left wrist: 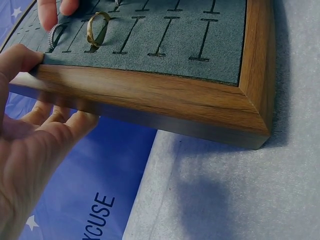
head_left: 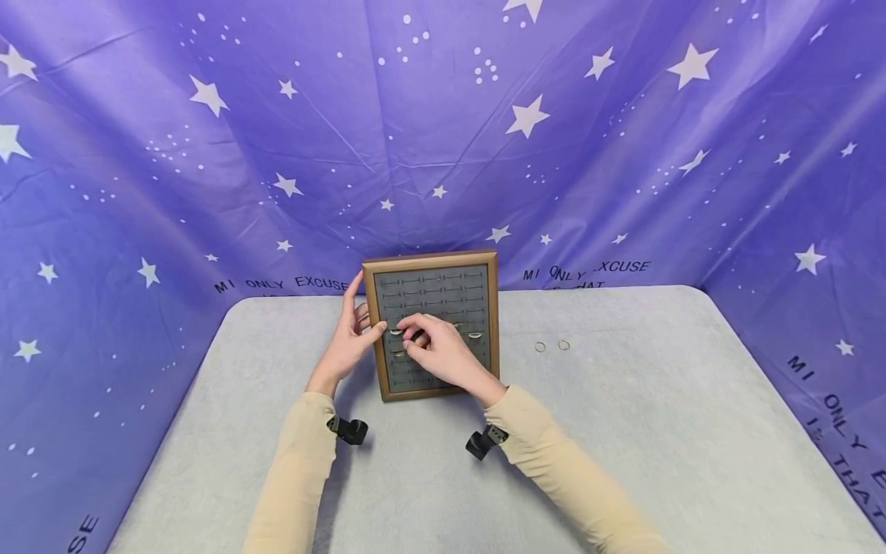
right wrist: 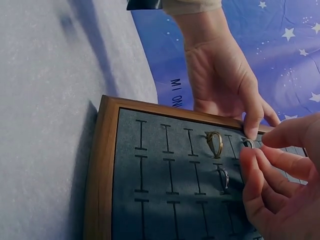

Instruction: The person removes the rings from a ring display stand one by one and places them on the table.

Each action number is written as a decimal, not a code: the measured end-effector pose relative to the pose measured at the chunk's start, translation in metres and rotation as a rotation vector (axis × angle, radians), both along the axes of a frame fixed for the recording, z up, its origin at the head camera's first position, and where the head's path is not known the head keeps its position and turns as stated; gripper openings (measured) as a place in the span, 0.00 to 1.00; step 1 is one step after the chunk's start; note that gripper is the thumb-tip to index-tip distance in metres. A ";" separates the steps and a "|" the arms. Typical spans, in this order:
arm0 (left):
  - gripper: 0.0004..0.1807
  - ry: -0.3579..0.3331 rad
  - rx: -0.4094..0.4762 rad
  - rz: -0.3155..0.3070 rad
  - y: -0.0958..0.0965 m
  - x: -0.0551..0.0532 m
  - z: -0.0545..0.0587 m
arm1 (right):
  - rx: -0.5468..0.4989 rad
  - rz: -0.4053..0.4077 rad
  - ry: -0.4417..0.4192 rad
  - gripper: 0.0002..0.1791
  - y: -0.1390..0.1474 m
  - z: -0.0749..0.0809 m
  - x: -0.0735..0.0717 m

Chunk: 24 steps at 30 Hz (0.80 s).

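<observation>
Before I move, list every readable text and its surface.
"MI ONLY EXCUSE": curtain, left of ring board; line below unreadable.
"MI ONLY XCUSE": curtain, right of board.
"HAT": beneath.
"MI ONLY E": curtain, far right.
"THAT": beneath.
"SE": curtain, lower left.
"CUSE": curtain, left wrist view.
"MI ON": curtain, right wrist view.

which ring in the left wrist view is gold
The gold ring stands beside the wooden frame, farther from the left hand than the silvery ring; another, cut off above, is silvery too.

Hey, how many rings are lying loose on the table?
2. Both lie to the right of the frame: the left ring nearer it, the right ring just beyond. Others could be hidden behind the frame.
</observation>
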<state>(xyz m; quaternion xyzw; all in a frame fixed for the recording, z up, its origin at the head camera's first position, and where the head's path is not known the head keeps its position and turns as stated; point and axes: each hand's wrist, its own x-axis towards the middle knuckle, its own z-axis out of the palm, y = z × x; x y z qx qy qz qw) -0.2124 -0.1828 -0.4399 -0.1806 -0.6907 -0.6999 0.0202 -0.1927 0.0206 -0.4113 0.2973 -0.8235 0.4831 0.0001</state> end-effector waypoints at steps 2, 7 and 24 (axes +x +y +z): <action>0.51 0.000 0.002 0.000 0.000 0.000 0.000 | 0.011 -0.017 0.018 0.14 -0.001 0.000 0.000; 0.51 -0.005 0.016 0.000 -0.001 -0.001 -0.001 | 0.081 -0.079 0.107 0.12 -0.006 -0.001 0.001; 0.50 0.019 0.003 -0.002 -0.001 0.000 -0.001 | 0.115 -0.434 0.247 0.05 -0.033 -0.014 0.011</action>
